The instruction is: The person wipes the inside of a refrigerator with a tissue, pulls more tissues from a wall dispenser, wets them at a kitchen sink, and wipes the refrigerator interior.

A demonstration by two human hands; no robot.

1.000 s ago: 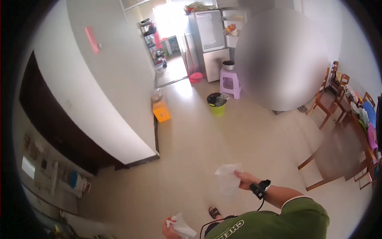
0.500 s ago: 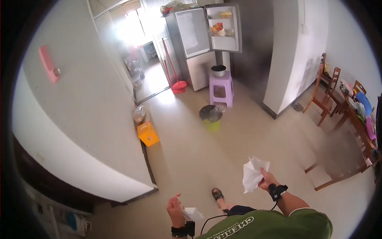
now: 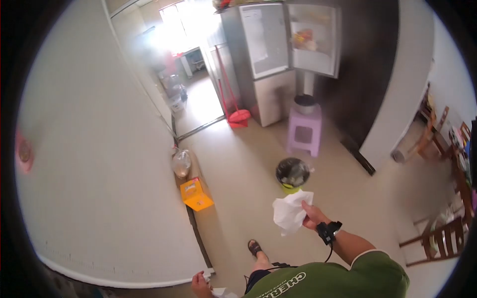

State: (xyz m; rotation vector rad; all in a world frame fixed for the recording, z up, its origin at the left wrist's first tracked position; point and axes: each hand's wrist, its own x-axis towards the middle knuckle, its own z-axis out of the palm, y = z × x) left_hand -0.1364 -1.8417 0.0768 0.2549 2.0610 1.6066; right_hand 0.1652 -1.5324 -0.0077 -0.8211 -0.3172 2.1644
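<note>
My right hand [image 3: 313,215] pinches a crumpled white tissue [image 3: 289,212] and holds it out in front of me. In the view the tissue sits just below the lime-green trash bin [image 3: 293,175], which has a black liner with some whitish waste inside. Low at the bottom edge, my left hand [image 3: 200,286] is closed, its fingers curled. A second white tissue [image 3: 222,293] sticks out beside it, partly cut off by the frame.
A purple stool [image 3: 304,130] bearing a metal pot [image 3: 304,104] stands behind the bin. Beyond is a fridge [image 3: 266,39] with its upper door open. An orange box [image 3: 197,193] and a plastic bag [image 3: 182,163] line the left wall. Wooden chairs [image 3: 439,241] stand at right.
I have moved forward: the bin, stool and fridge appear closer and further right. My right hand with its tissue is nearer the bin in view. My left hand has dropped toward the bottom edge.
</note>
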